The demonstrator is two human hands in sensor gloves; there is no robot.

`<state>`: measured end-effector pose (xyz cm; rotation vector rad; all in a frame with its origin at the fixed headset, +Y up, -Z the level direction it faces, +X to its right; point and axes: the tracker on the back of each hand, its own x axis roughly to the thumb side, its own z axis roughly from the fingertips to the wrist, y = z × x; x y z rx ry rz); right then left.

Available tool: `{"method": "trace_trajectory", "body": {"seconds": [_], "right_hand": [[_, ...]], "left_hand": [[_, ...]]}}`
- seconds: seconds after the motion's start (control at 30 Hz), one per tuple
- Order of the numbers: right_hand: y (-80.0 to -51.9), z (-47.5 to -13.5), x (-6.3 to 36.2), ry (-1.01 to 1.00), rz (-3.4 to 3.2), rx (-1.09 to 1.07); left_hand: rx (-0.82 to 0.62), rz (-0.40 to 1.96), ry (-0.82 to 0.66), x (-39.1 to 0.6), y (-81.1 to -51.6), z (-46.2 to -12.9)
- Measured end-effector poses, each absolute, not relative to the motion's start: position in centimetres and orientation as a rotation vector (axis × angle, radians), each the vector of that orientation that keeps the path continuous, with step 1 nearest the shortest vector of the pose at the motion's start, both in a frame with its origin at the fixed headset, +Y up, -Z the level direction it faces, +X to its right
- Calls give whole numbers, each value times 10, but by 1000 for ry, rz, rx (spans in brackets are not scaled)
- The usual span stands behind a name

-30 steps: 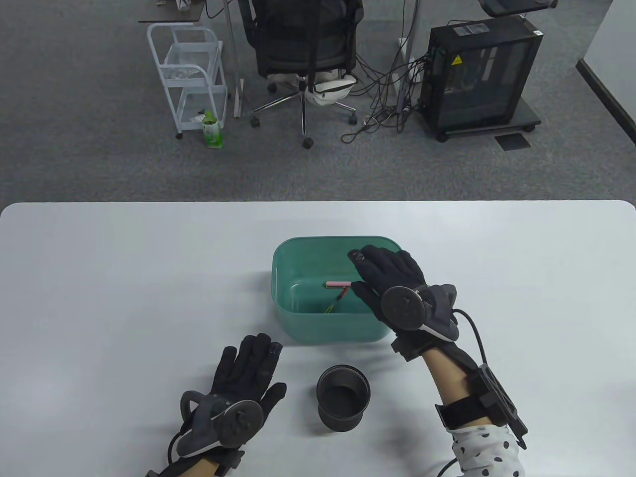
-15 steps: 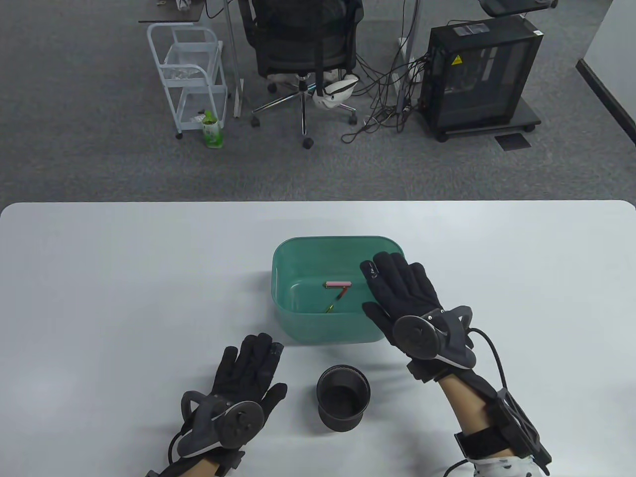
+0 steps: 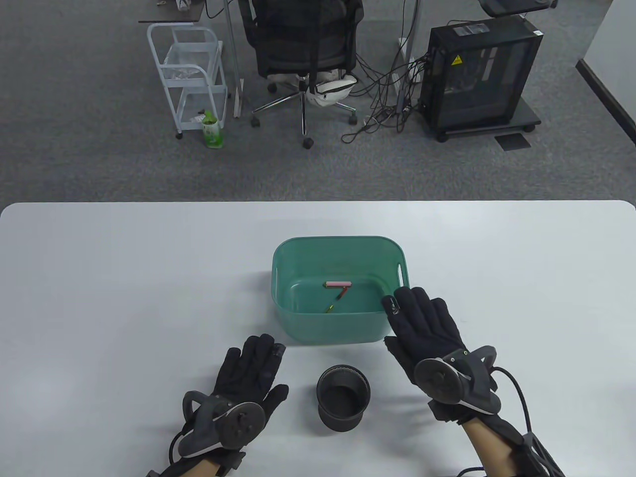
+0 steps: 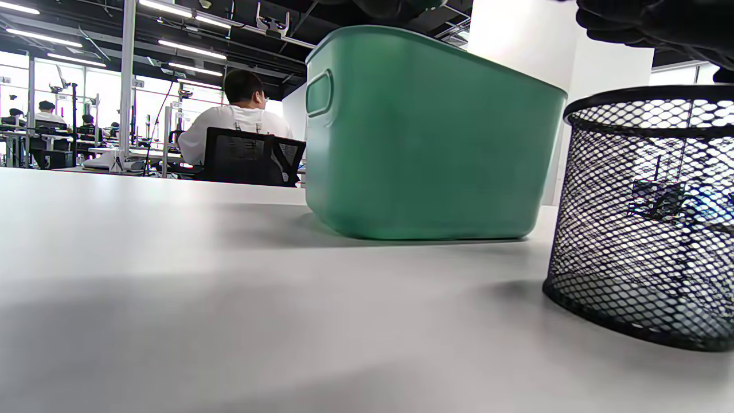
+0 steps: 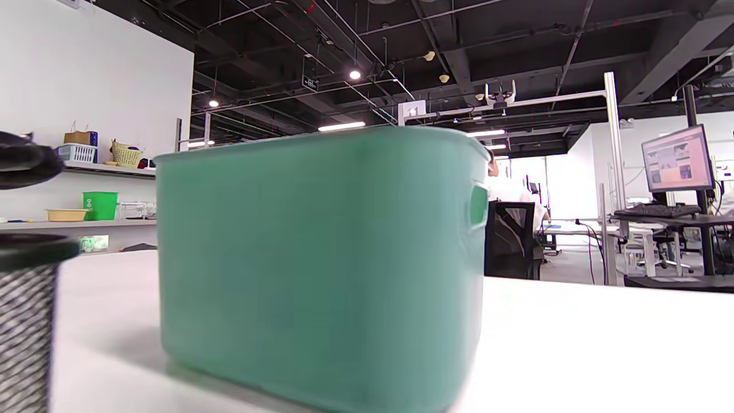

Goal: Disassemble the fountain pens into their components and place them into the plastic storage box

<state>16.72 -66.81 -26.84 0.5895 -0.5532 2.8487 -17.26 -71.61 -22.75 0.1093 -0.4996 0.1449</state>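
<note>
A green plastic storage box (image 3: 288, 323) stands mid-table; it also fills the left wrist view (image 4: 436, 143) and the right wrist view (image 5: 321, 258). Inside lie a pink pen part (image 3: 338, 284) and a thin dark part with a yellow-green tip (image 3: 336, 301). My right hand (image 3: 422, 328) lies flat with straight fingers beside the box's near right corner, holding nothing. My left hand (image 3: 251, 367) rests flat on the table left of a black mesh pen cup (image 3: 344, 396), empty.
The mesh cup (image 4: 648, 218) stands just in front of the box, between my hands. Beyond the table's far edge are an office chair (image 3: 303, 54), a white trolley (image 3: 191, 74) and a computer tower (image 3: 479, 74) on carpet.
My right hand has drawn back out of the box toward me and to the right, ending flat on the table beside it. The left hand has stayed put.
</note>
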Motion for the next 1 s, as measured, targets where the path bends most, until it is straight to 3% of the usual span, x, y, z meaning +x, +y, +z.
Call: {"method": "trace_trajectory", "body": {"seconds": [0.53,1.0], "right_hand": [[-710,-243,175,-442,2845,515],[-725,-238,177,-404,2881,516]], "left_hand": [[96,152,-504,-173,-718,-228],[82,139,-520,-171,-719,-229]]}}
